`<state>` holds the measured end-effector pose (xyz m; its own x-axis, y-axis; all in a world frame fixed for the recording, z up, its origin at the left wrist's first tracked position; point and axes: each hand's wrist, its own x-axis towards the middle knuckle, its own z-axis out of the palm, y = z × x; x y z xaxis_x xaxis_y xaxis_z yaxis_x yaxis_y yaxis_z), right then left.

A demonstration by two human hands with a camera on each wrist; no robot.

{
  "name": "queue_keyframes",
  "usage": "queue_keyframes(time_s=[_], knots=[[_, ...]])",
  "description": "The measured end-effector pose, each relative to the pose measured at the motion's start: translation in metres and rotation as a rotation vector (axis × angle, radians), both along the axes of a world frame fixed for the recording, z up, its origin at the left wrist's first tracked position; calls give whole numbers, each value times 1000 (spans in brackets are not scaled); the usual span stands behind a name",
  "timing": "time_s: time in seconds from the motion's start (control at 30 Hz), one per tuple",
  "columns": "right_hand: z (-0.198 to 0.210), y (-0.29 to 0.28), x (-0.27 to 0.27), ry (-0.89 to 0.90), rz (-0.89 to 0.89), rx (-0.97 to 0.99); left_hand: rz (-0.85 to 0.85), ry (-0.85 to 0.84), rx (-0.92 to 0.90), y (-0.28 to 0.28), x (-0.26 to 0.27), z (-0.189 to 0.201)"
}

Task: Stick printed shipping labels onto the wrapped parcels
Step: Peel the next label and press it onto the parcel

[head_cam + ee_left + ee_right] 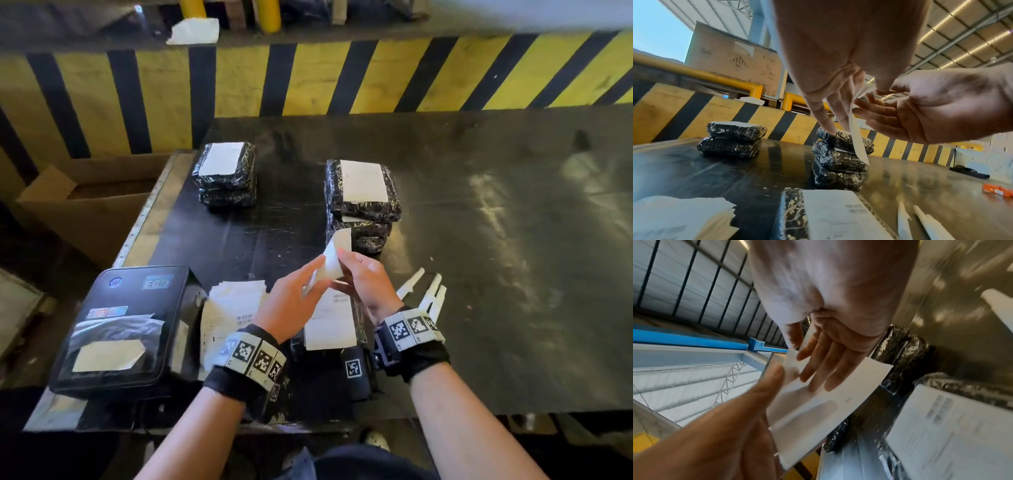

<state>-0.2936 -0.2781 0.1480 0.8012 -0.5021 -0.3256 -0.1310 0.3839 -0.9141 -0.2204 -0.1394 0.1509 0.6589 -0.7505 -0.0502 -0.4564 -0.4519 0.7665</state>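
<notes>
Both hands hold one white label sheet (335, 255) up above the black table (479, 274). My left hand (320, 272) pinches its lower part, thumb on the face (777, 374). My right hand (344, 255) pinches the upper edge, with its fingers (818, 374) lying straight on the sheet. In the left wrist view the label sheet (857, 142) splits into two layers at the top. A black-wrapped parcel (359, 334) with a label lies under the hands. Behind stand two stacks of labelled parcels, one in the middle (361, 195) and one on the left (226, 174).
A black label printer (120, 325) sits at the near left, with a pile of printed labels (233, 305) beside it. Rolled white strips (430, 291) lie right of my right wrist. An orange object (996, 190) lies further right. An open cardboard box (85, 205) stands off the table's left edge.
</notes>
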Motion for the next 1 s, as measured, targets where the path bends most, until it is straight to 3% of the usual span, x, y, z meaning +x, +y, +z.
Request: queue_keyframes(time_s=[0.13, 0.4, 0.57, 1.0], knots=[[-1, -9, -12, -53, 53, 26, -14, 120, -39, -10, 5, -6], [-3, -18, -18, -82, 115, -66, -51, 141, -57, -18, 2, -6], [-7, -21, -17, -72, 124, -155, 99, -4, -186, -22, -2, -5], [-13, -23, -15, -100, 167, -333, 77, -151, -192, -23, 1, -3]])
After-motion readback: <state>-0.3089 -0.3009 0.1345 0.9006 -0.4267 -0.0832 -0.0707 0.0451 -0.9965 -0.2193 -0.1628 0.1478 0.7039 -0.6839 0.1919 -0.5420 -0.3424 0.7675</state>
